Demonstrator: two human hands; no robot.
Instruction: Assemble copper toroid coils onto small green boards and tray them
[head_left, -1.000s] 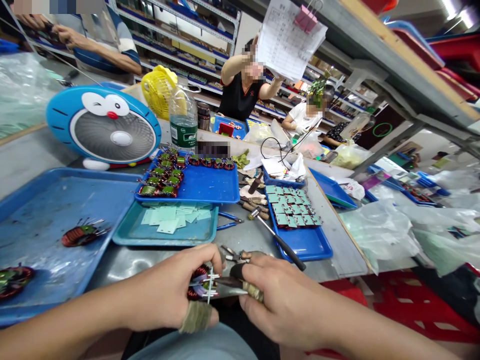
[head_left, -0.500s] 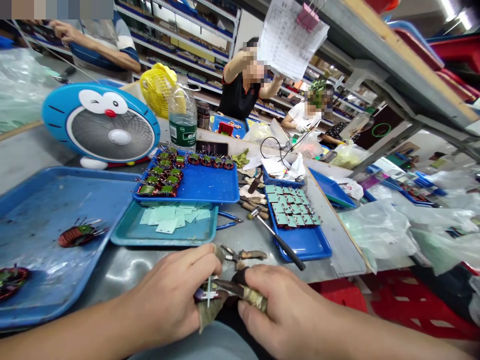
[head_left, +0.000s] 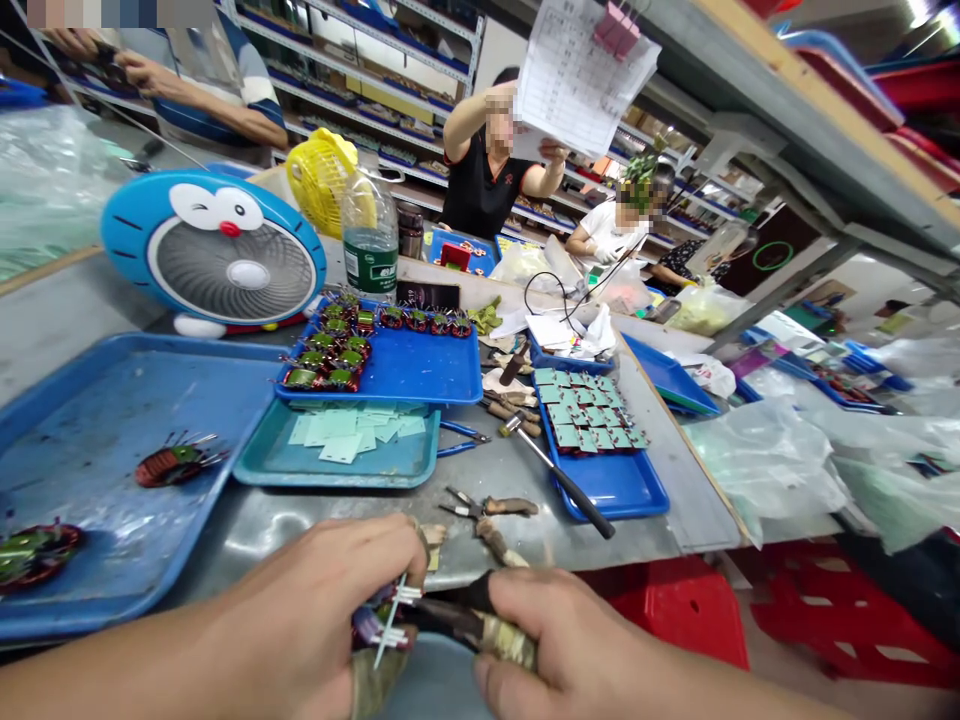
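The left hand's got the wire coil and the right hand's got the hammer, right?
Not the hammer: the head view shows the right hand holding a wrapped-handled tool, the hammer lying apart. The left hand holds the wire coil.

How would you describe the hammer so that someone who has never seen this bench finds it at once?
Find the metal workbench, then the blue tray holding rows of pale green plates. Slanting along that tray's left edge lies the hammer. Its metal head and single straight, black-gripped handle set it apart from the two-handled pliers nearby.
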